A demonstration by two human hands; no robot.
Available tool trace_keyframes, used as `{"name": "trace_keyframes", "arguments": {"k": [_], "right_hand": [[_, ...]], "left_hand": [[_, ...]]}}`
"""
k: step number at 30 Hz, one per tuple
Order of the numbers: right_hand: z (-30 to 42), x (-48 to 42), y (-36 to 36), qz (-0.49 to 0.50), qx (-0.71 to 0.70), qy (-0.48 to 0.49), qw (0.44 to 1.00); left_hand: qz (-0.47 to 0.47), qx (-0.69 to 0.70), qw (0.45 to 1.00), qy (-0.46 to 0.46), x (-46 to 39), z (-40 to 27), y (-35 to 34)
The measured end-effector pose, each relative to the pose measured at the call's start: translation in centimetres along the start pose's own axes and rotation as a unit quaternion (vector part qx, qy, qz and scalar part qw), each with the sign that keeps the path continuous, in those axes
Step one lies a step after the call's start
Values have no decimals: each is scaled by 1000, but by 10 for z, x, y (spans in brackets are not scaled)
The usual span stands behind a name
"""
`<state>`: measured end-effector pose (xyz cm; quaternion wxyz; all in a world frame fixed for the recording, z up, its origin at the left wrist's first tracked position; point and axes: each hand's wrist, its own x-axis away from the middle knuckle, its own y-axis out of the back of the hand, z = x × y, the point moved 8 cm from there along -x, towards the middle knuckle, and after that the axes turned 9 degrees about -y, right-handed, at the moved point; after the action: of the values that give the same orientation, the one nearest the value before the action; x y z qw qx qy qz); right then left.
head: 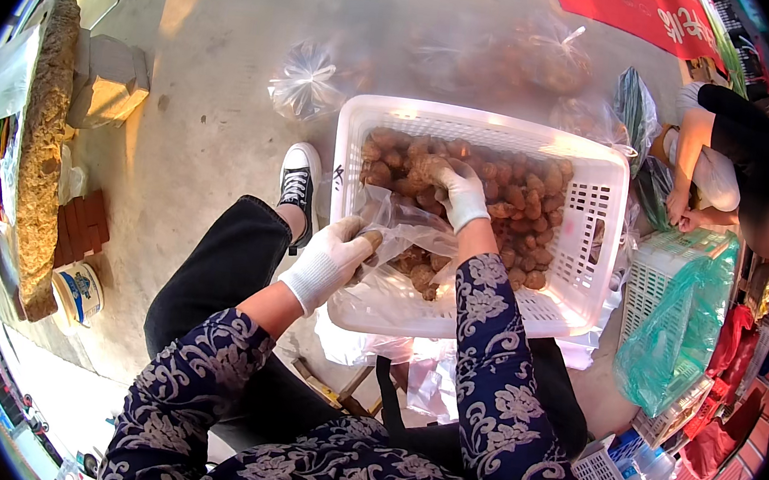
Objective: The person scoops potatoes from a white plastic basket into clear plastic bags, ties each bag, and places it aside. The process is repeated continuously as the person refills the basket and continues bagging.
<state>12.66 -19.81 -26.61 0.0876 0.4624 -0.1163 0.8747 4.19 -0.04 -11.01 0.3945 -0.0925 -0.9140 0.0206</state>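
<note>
In front of me stands a white perforated plastic crate point(586, 261) with many brown, rounded root vegetables point(528, 206), perhaps small taros, in it. My left hand point(330, 259), in a white knitted glove with soiled fingertips, grips the edge of a clear plastic bag point(414, 225) at the crate's near left corner. The bag hangs over the crate, and several of the roots show at or under it. My right hand point(456, 191), gloved alike, reaches into the crate above the bag, its fingers curled around a brown root point(430, 169). Part of that root is hidden by the fingers.
Knotted clear bags point(306, 81) lie on the concrete floor beyond the crate. At right a person point(717, 148) bends over a white crate point(655, 268) with a green plastic bag point(679, 341). A rough stone slab point(45, 155) and a white bucket point(78, 296) are at left.
</note>
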Motion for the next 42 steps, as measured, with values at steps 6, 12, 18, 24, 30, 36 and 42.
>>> {"name": "trace_keyframes", "arguments": {"k": [6, 12, 18, 24, 30, 36, 42], "right_hand": [[32, 122, 42, 190, -186, 94, 959], [-6, 176, 10, 303, 23, 45, 952], [-28, 159, -32, 125, 347, 150, 917], [30, 124, -2, 10, 181, 146, 973], [8, 7, 18, -209, 519, -17, 829], [-10, -12, 1, -249, 526, -109, 806], [-9, 0, 15, -259, 492, -13, 831]], "left_hand": [[-17, 3, 1000, -24, -1, -7, 4], [-21, 28, 999, -34, -2, -5, 4], [2, 2, 999, -43, -4, -5, -4], [-19, -3, 999, -38, -5, 3, 6], [-5, -13, 1000, -22, -8, 3, -2], [-3, 9, 1000, -1, -10, 3, -5], [0, 8, 1000, 7, -5, -2, -5]]}}
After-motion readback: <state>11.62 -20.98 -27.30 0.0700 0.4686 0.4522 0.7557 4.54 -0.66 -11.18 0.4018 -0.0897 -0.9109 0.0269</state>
